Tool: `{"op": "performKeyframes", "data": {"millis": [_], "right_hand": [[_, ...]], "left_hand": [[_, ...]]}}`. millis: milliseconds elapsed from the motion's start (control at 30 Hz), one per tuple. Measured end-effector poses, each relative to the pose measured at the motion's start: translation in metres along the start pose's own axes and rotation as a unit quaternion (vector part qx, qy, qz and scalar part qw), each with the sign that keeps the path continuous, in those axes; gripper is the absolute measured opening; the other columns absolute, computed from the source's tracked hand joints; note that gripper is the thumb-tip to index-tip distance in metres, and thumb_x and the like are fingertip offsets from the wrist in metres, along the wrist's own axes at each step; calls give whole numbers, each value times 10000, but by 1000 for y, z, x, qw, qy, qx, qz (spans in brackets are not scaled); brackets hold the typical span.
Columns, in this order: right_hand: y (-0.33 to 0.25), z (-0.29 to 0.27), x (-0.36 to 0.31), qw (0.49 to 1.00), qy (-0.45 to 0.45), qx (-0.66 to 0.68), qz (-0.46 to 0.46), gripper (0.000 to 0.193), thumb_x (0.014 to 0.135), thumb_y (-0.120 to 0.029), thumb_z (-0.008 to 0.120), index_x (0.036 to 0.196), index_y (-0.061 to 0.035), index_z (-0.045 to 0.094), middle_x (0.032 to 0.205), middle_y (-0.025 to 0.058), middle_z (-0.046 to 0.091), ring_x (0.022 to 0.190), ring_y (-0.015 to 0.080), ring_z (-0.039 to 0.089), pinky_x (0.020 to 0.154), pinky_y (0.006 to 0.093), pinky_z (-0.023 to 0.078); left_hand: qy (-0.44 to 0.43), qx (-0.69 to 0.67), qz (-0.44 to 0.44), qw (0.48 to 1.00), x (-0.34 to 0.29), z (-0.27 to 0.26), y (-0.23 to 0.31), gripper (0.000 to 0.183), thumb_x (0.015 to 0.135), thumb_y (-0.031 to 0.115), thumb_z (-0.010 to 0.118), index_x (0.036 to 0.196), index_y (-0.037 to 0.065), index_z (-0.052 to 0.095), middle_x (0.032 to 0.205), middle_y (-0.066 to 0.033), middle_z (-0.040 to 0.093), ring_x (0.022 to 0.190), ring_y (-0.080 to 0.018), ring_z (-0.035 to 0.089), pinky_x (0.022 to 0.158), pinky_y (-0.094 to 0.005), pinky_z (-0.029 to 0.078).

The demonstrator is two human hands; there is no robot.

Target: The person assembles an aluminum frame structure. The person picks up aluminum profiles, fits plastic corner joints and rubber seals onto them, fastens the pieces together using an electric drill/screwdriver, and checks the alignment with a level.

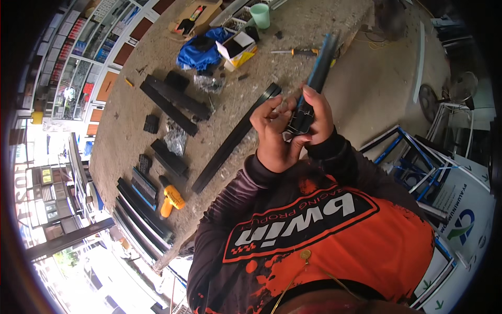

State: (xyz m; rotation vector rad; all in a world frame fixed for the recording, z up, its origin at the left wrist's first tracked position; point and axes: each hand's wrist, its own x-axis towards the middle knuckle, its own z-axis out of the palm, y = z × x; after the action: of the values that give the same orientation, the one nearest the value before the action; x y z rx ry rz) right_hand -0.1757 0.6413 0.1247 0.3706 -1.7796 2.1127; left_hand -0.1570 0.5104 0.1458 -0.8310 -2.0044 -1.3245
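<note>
My right hand [318,116] is closed around the near end of a black metal profile [323,63] with a blue strip along its side. The profile tilts away from me, up and to the right. My left hand [274,131] is at the same end, its fingers curled against the open cut face; any small part pinched there is hidden. Left of my hands, a long black profile [235,137] lies slantwise on the worktable [230,99]. Beyond them, near the held profile, rests a screwdriver [300,52] with a yellow and black handle.
A yellow cordless drill [171,200] lies among short black profile pieces [170,159] at the left. Farther back are clear plastic bags [176,140], a blue cloth-like bundle [201,51], an opened small box [236,49] and a pale green cup [260,17]. Frames [413,157] lean at the right.
</note>
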Motion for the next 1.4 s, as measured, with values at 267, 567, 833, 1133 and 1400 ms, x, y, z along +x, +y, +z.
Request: {"op": "performKeyframes", "data": {"millis": [267,567,833,1133,1400], "right_hand": [[5,-108,73,840,250,373,303,399,934,-482,549,1030,-102,476,762,24,553,709,152,570,619,289,480],[18,-243,133,887,241,316,235,338,952,-434,515,1058,-115,479,681,51,541,579,211,567,560,358,510],[48,-353,106,872,393,227,185,328,963,-428,495,1072,-119,478,625,65,544,496,217,555,496,372,523],[45,-361,119,873,445,99,177,334,1001,-414,389,1025,-89,462,621,48,521,524,187,544,502,311,485],[42,-329,138,897,420,-11,139,355,988,-441,422,1055,-97,476,617,71,526,524,224,553,532,344,490]], "left_hand": [[-102,-61,-40,992,64,128,-28,642,710,241,833,1216,48,487,1292,-206,416,1185,-337,449,976,-420,403],[-132,-149,-51,979,135,236,-48,598,685,198,852,1154,68,505,1215,-175,499,1113,-310,504,897,-378,438],[164,154,-204,953,181,123,-244,114,922,123,589,857,30,602,722,-63,614,673,-143,597,620,-279,477],[-43,371,-216,902,200,45,-514,147,790,243,682,847,113,720,865,-100,679,942,-278,606,912,-449,401],[-153,439,-300,833,244,102,-574,126,777,308,710,899,303,742,1277,-30,530,1230,-319,411,981,-527,335]]}}
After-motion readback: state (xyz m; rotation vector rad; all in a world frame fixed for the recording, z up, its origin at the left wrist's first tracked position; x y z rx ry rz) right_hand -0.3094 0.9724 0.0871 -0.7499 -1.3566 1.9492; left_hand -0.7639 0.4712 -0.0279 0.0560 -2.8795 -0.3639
